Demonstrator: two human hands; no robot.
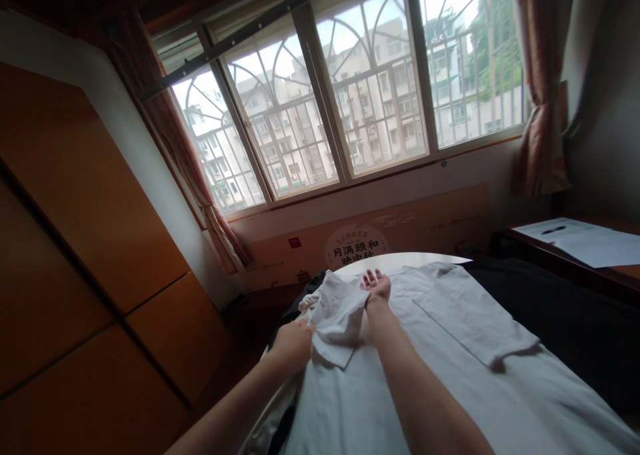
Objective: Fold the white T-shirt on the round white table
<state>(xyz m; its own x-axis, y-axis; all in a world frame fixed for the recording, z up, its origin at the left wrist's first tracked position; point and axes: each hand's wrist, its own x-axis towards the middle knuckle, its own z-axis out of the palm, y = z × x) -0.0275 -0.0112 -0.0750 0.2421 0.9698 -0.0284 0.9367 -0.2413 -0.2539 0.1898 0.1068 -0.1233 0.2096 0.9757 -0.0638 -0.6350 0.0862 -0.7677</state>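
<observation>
A white T-shirt (345, 401) lies spread out over a round white tabletop (435, 258), whose far rim shows behind it. At the shirt's left side, my left hand (295, 343) is closed on the fabric, its fingertips partly hidden by the cloth. The left sleeve (340, 315) is lifted and creased between my two hands. My right hand (377, 285) is turned palm up by that sleeve's edge, fingers apart and slightly curled, with nothing seen in them. Over to the right, the other sleeve (480, 315) rests flat on the shirt.
Dark fabric (560, 308) spreads to the right of the shirt. Papers (595, 245) lie on a wooden desk (625, 275) at the far right. A printed box panel (440, 218) stands behind the table, under a barred window (375, 95). Wooden cabinet doors (75, 241) rise at left.
</observation>
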